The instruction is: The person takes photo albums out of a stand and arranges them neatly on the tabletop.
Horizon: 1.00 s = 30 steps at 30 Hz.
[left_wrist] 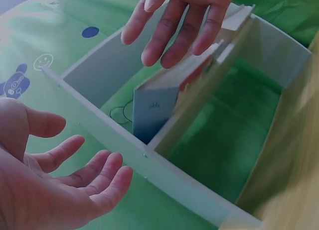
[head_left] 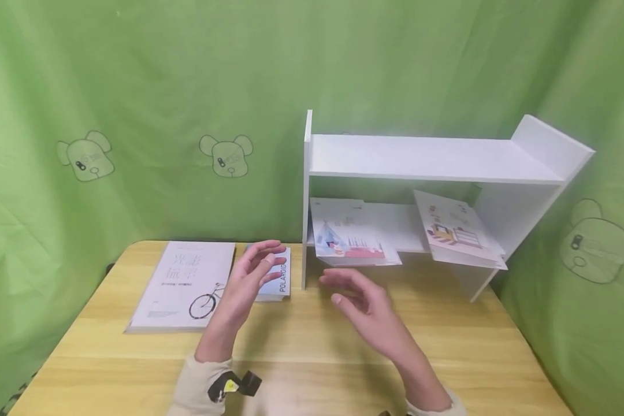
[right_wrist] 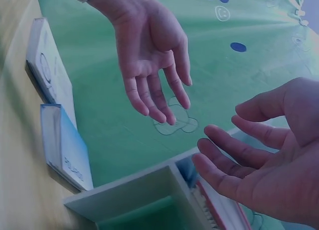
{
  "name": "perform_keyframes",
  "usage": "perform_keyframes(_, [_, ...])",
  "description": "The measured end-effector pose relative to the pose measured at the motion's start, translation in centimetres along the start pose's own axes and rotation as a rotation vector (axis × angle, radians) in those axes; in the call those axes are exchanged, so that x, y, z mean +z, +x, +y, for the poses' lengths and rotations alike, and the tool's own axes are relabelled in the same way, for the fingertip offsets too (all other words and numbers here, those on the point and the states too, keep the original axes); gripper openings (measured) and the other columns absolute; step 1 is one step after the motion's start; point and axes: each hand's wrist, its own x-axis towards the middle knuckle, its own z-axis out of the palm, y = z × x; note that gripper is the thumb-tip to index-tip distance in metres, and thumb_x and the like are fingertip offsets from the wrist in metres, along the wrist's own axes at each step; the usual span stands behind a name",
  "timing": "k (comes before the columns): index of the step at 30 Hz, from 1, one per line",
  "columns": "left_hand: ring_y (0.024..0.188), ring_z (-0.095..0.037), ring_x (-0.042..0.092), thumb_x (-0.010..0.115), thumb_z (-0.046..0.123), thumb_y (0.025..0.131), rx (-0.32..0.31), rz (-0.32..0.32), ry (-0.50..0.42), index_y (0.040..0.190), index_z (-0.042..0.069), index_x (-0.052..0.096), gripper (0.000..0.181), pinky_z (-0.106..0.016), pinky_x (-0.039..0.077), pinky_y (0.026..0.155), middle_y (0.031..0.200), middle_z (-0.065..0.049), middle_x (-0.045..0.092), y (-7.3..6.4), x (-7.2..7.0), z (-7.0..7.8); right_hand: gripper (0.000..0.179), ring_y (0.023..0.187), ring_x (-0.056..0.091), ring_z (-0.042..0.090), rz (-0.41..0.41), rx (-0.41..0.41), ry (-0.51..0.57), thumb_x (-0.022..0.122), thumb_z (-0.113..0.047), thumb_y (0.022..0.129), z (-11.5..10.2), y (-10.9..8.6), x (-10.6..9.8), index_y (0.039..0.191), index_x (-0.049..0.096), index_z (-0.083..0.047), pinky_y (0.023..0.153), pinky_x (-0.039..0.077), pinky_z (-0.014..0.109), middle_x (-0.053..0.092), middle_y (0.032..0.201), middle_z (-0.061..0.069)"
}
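Note:
My left hand (head_left: 244,289) hovers above the table near a blue book (head_left: 281,280) marked POLAROID, its fingers relaxed and holding nothing. The hand partly covers that book and a larger white book (head_left: 179,283) with a bicycle on its cover. My right hand (head_left: 366,309) is raised in front of the white shelf (head_left: 416,156), fingers loosely bent, nothing between them. On the lower board lie books at the left (head_left: 345,228), the front one showing a tent picture. Another illustrated book (head_left: 455,228) leans at the right end. The palms roughly face each other, apart.
The wooden table (head_left: 301,370) carries the shelf at its back right. Behind it hangs a green curtain (head_left: 187,86) with bear drawings. The shelf's side panel (head_left: 305,202) stands between the blue book and the shelved books.

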Motion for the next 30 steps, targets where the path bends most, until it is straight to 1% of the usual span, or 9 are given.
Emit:
perform_keyframes(5, [0.13, -0.039, 0.054, 0.055, 0.012, 0.106, 0.007, -0.027, -0.023, 0.14, 0.001, 0.052, 0.036, -0.057, 0.045, 0.11, 0.142, -0.023, 0.054, 0.5, 1.3, 0.5, 0.039, 0.124, 0.062, 0.021, 0.093, -0.037, -0.042, 0.062, 0.005, 0.097, 0.0, -0.1, -1.6, 0.134, 0.062, -0.007, 0.102, 0.053, 0.031, 0.066, 0.133, 0.008])
perform_keyframes(6, [0.129, -0.037, 0.055, 0.055, 0.012, 0.106, 0.005, -0.033, -0.02, 0.14, 0.001, 0.052, 0.036, -0.056, 0.046, 0.11, 0.142, -0.023, 0.054, 0.5, 1.5, 0.5, 0.039, 0.124, 0.062, 0.021, 0.113, -0.04, -0.044, 0.061, 0.005, 0.097, 0.0, -0.1, -1.9, 0.134, 0.062, -0.006, 0.103, 0.052, 0.031, 0.066, 0.134, 0.008])
perform_keyframes(10, [0.131, -0.039, 0.054, 0.055, 0.01, 0.105, -0.005, -0.05, -0.014, 0.14, 0.002, 0.053, 0.036, -0.051, 0.049, 0.108, 0.144, -0.024, 0.053, 0.6, 2.2, 0.1, 0.037, 0.124, 0.062, 0.021, 0.199, -0.069, -0.037, 0.06, 0.008, 0.097, 0.1, -0.1, -3.3, 0.133, 0.061, 0.0, 0.104, 0.051, 0.029, 0.063, 0.136, 0.015])
perform_keyframes(13, [0.13, -0.037, 0.055, 0.055, 0.008, 0.105, -0.014, -0.043, -0.021, 0.14, 0.001, 0.054, 0.036, -0.052, 0.048, 0.108, 0.144, -0.024, 0.053, 0.6, 2.5, -0.2, 0.034, 0.121, 0.063, 0.019, 0.287, -0.061, -0.055, 0.06, 0.007, 0.098, 0.1, -0.2, -4.3, 0.131, 0.062, 0.002, 0.102, 0.052, 0.025, 0.065, 0.131, 0.017])
perform_keyframes(16, [0.128, -0.033, 0.058, 0.055, 0.008, 0.105, -0.019, -0.027, -0.034, 0.14, 0.001, 0.055, 0.036, -0.054, 0.047, 0.109, 0.141, -0.02, 0.056, 0.6, 2.9, -0.6, 0.031, 0.119, 0.063, 0.015, 0.363, -0.02, -0.08, 0.061, 0.005, 0.098, 0.2, -0.2, -5.1, 0.129, 0.063, 0.002, 0.101, 0.051, 0.021, 0.067, 0.126, 0.018])
perform_keyframes(19, [0.126, -0.031, 0.058, 0.057, 0.008, 0.104, -0.018, -0.019, -0.048, 0.142, 0.0, 0.053, 0.04, -0.054, 0.047, 0.109, 0.14, -0.017, 0.057, 0.5, 3.2, -0.9, 0.031, 0.119, 0.062, 0.014, 0.398, 0.02, -0.094, 0.061, 0.003, 0.099, 0.3, -0.3, -5.6, 0.13, 0.063, 0.003, 0.1, 0.05, 0.018, 0.066, 0.128, 0.019])
perform_keyframes(22, [0.131, -0.037, 0.054, 0.057, 0.008, 0.103, -0.017, -0.044, -0.078, 0.146, -0.002, 0.049, 0.044, -0.052, 0.047, 0.11, 0.144, -0.019, 0.054, 0.4, 3.5, -1.1, 0.031, 0.12, 0.061, 0.014, 0.427, 0.052, -0.108, 0.061, 0.001, 0.1, 0.4, -0.4, -5.9, 0.131, 0.063, 0.002, 0.099, 0.05, 0.016, 0.066, 0.129, 0.017])
perform_keyframes(26, [0.136, -0.041, 0.047, 0.056, 0.008, 0.104, -0.026, -0.078, -0.1, 0.149, -0.002, 0.043, 0.049, -0.044, 0.046, 0.112, 0.149, -0.021, 0.048, 0.5, 3.7, -1.2, 0.031, 0.121, 0.061, 0.018, 0.464, 0.065, -0.143, 0.062, 0.0, 0.1, 0.8, -0.5, -6.6, 0.131, 0.062, 0.002, 0.1, 0.049, 0.015, 0.066, 0.13, 0.015])
perform_keyframes(30, [0.137, -0.039, 0.048, 0.057, 0.008, 0.104, -0.026, -0.074, -0.089, 0.15, 0.0, 0.044, 0.049, -0.042, 0.047, 0.111, 0.15, -0.018, 0.048, 0.7, 3.9, -1.2, 0.034, 0.124, 0.061, 0.02, 0.488, 0.073, -0.159, 0.061, -0.001, 0.1, 1.3, -0.6, -7.4, 0.134, 0.06, 0.002, 0.102, 0.048, 0.016, 0.064, 0.133, 0.017])
